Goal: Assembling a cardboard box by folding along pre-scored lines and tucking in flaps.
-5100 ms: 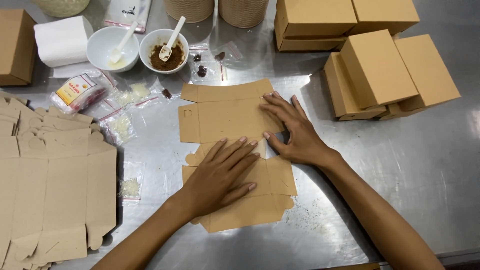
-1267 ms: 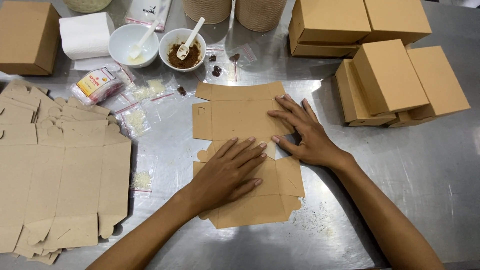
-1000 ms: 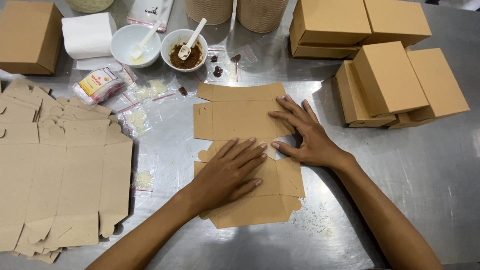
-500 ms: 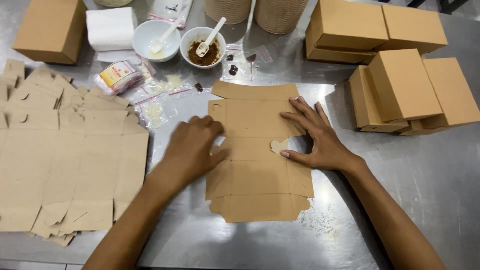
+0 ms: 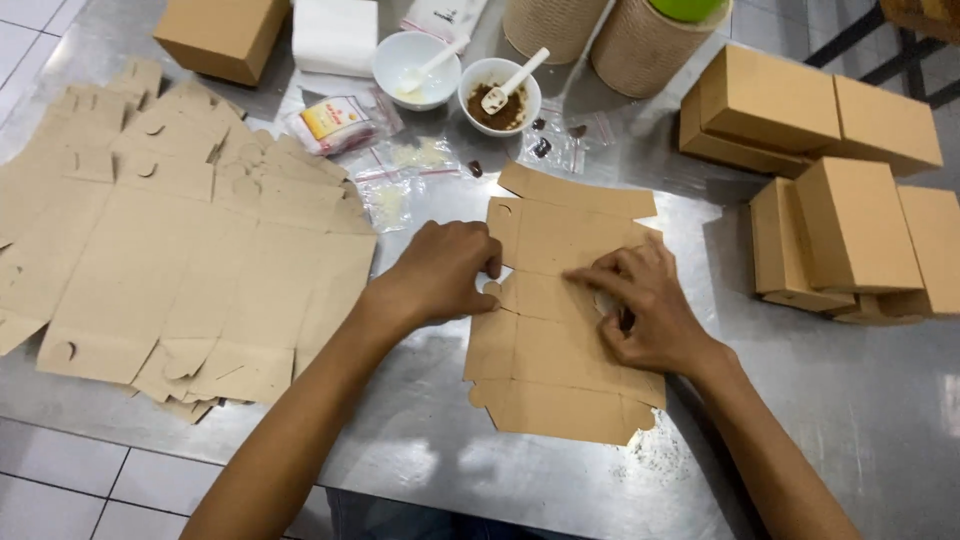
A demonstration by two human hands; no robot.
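**Two hands on a flat box**

A flat brown box (image 5: 560,330) lies open on the metal table (image 5: 850,420), right in front of the person. It is not folded up yet. Both hands are on it.

The left hand (image 5: 440,275) is curled at the left edge of the flat box. Its fingertips pinch a small tab there. The right hand (image 5: 645,305) lies on the middle of the flat box, just beside the left one. Its fingers (image 5: 600,275) point left and press down on the card. The hands are close, but they do not touch. Neither hand lifts the flat box off the table.

To the left is a big stack (image 5: 170,250) of more flat boxes, spread out like a fan. To the right are made boxes (image 5: 850,220), shut and piled up. One more made box (image 5: 220,35) sits at the top left, next to a white pack (image 5: 335,35).

Behind the flat box are two white bowls. The brown bowl (image 5: 500,95) has brown stuff and a white spoon in it. The pale bowl (image 5: 415,68) has a spoon too. Small clear bags (image 5: 400,175) lie near them, and one packet (image 5: 335,120) with red and yellow on it. Two woven pots (image 5: 600,30) stand at the top.
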